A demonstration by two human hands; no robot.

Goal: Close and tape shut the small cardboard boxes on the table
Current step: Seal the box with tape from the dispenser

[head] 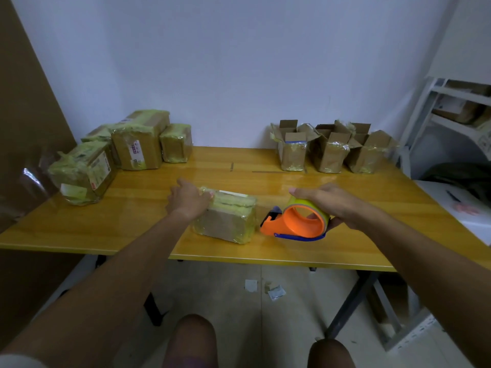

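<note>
Right at the near edge of the yellow table (127,208), the left hand (187,199) grips the left end of a taped box (225,219), while the right hand (328,201) holds an orange tape dispenser (297,221) just beside it. Farther back, sealed boxes (119,150) pile on the left; open boxes (329,148) stand along the far right.
</note>
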